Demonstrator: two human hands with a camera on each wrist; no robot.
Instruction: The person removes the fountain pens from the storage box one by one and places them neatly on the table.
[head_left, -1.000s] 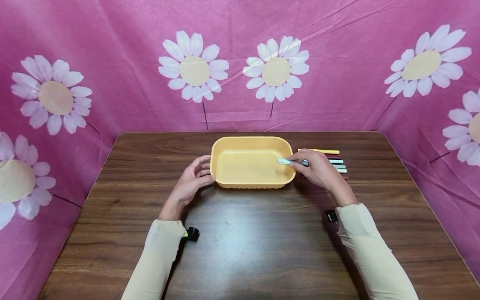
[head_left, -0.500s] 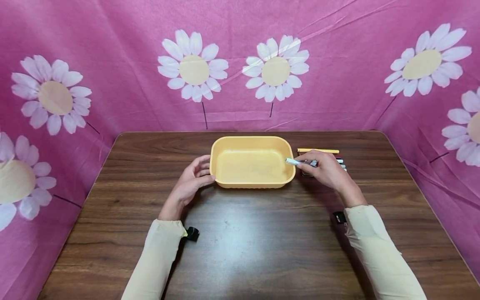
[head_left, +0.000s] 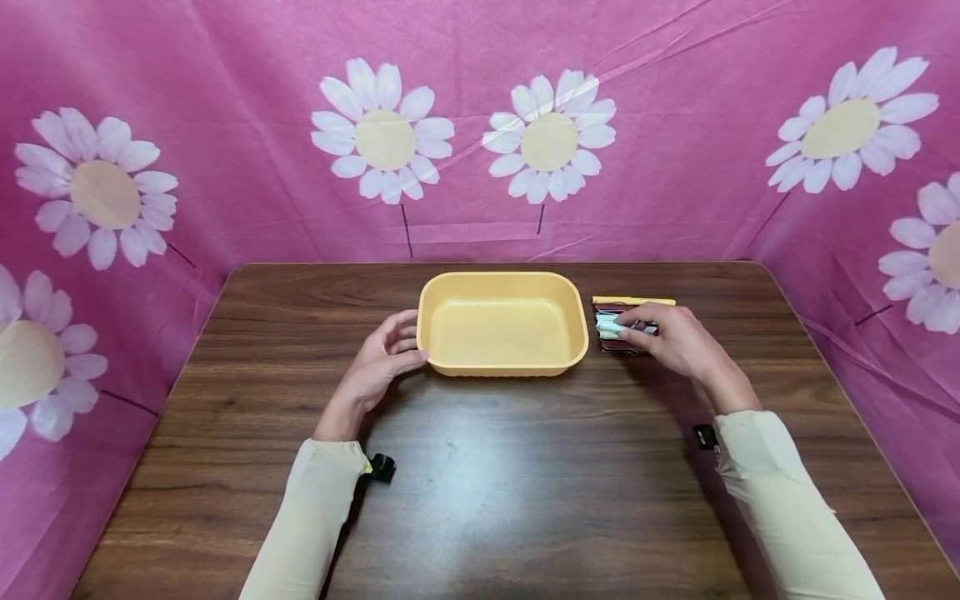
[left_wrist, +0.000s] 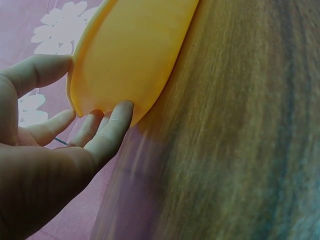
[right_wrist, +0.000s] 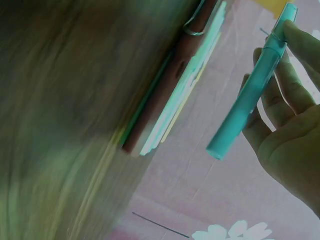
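Note:
A yellow rectangular container (head_left: pixel 502 369) stands near the back of the table. My left hand (head_left: pixel 381 367) holds its left end, the thumb at the near corner and the fingers around the far side; the left wrist view shows the fingertips against the container wall (left_wrist: pixel 135 55). My right hand (head_left: pixel 675 342) pinches a capped teal pen (right_wrist: pixel 245 102) between thumb and fingers. In the right wrist view the pen is apart from a row of pens (right_wrist: pixel 170 100) with brown, mint and yellow barrels. The head view shows the hand covering much of this row, right of the container.
A yellow pen (head_left: pixel 637 301) lies at the back of the row. The brown wooden table (head_left: pixel 480 483) ends behind the container at a pink cloth (head_left: pixel 465 225) printed with white daisies. Cloth also hangs at both sides.
My right hand has moved right with the pen, from over the container's right part to above the row of pens. The left hand stays on the container.

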